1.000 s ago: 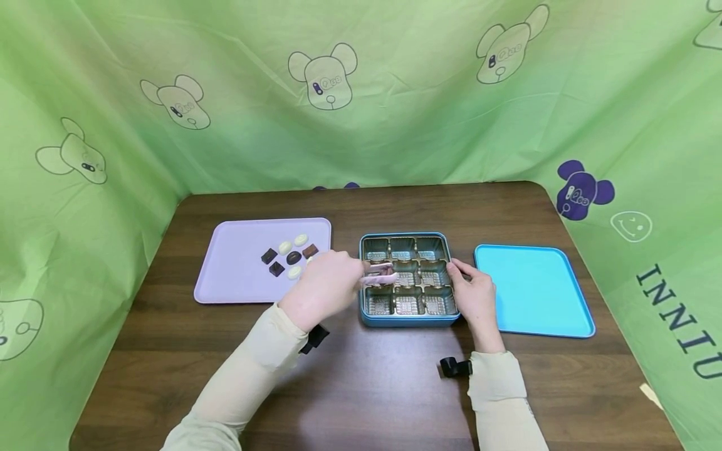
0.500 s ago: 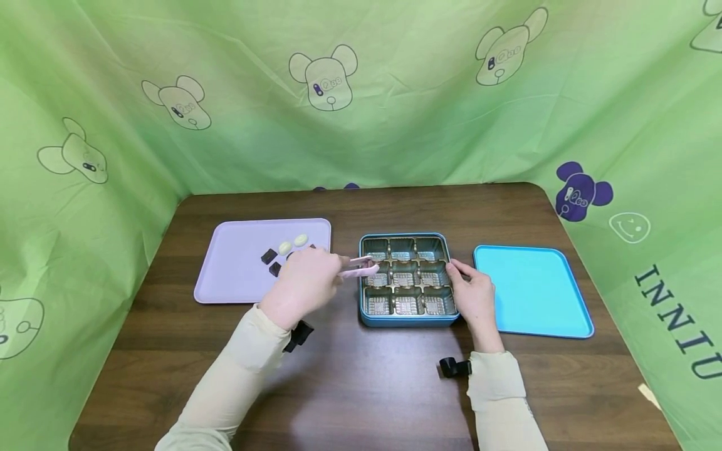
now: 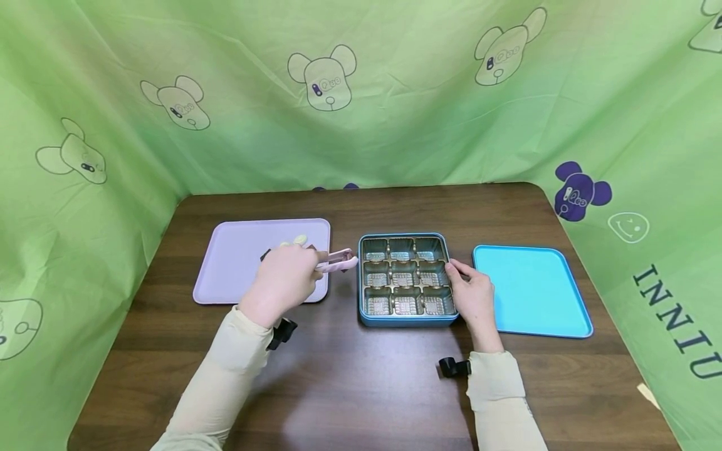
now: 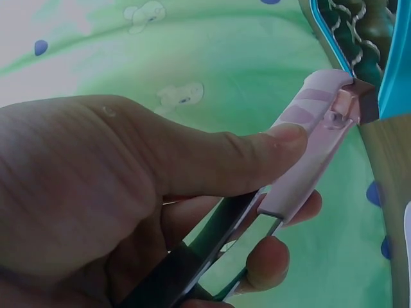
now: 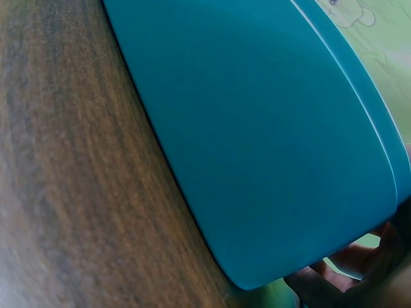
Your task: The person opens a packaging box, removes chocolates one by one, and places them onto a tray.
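Observation:
My left hand (image 3: pixel 284 279) grips a pair of pink-tipped tongs (image 4: pixel 308 154), with the thumb on top and fingers below. A brown square chocolate (image 4: pixel 366 101) sits between the tong tips. In the head view, those tips stand in the gap between the lilac tray (image 3: pixel 234 257) and a blue box (image 3: pixel 408 321). The box has a gold-brown insert (image 3: pixel 403 274) with several bare compartments. My right hand (image 3: pixel 474 297) holds the box at its right side, thumb at the rim. White chocolates (image 3: pixel 301 239) peek out behind my left hand, which hides most of the other pieces.
A bright blue tray (image 3: pixel 536 288) lies right of the box, beside my right hand. The dark wooden table (image 3: pixel 361 382) is bordered by a green patterned cloth (image 3: pixel 395 138) at the back and sides.
My left hand has moved left with the tongs, from over the box's middle row to just outside its left edge. It now covers more of the chocolates. My right hand stays put.

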